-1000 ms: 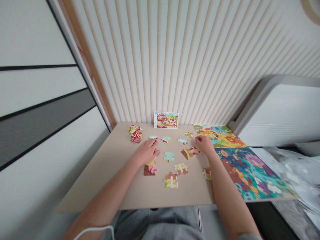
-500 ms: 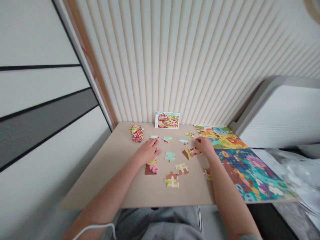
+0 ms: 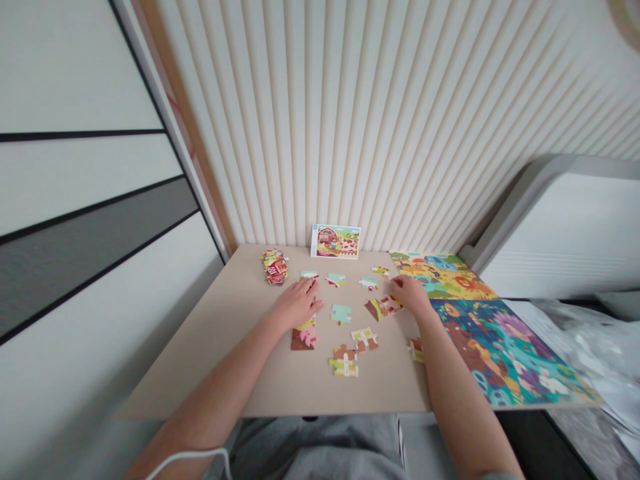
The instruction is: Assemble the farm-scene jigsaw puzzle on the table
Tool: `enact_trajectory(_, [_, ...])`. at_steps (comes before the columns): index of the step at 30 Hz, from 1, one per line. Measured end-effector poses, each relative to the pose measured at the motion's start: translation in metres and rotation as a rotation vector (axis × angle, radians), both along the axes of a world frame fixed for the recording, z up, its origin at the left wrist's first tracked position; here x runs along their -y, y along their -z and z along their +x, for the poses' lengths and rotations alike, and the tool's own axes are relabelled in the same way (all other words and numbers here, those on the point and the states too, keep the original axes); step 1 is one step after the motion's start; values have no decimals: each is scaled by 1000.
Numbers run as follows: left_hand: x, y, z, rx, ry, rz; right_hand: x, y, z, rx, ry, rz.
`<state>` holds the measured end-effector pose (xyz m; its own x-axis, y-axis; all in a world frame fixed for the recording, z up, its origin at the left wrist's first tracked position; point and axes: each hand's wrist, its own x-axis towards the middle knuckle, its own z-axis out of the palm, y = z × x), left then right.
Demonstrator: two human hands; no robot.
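My left hand (image 3: 297, 305) lies palm down with its fingers apart, partly covering jigsaw pieces on the left. A light blue and red piece (image 3: 309, 274) shows beyond its fingertips. Below the palm, joined pieces with a pink pig (image 3: 306, 335) stick out. My right hand (image 3: 407, 291) has its fingers curled together on the table at the right; anything in them is hidden. Close to it lie a brown-and-red section (image 3: 384, 307), a pale blue piece (image 3: 369, 283) and a small green piece (image 3: 381, 271). Between the hands are a light blue piece (image 3: 341, 313) and a blue-red piece (image 3: 335, 279).
A farm picture card (image 3: 335, 241) leans against the ribbed wall (image 3: 280, 120). A pile of pieces (image 3: 275, 267) sits back left. Fence pieces (image 3: 344, 361) lie in front. Two finished-looking puzzles, a yellow one (image 3: 445, 275) and a dark blue one (image 3: 505, 353), cover the right side.
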<state>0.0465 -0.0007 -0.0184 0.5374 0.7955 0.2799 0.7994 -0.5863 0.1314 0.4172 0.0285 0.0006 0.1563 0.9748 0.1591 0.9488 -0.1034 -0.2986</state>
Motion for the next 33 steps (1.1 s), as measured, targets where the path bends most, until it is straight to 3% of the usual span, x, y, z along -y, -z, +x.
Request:
enact_trajectory(24, [1,-4,1,-24,-13,-24,1,2,-12,-16,-150,-6])
enact_trajectory(28, [2,-5,1,-24,-8,-16,1,1,-13,-35,-84,29])
enact_trajectory(33, [1,-2,0,-28,-9,1,2,-6,-12,-122,93,198])
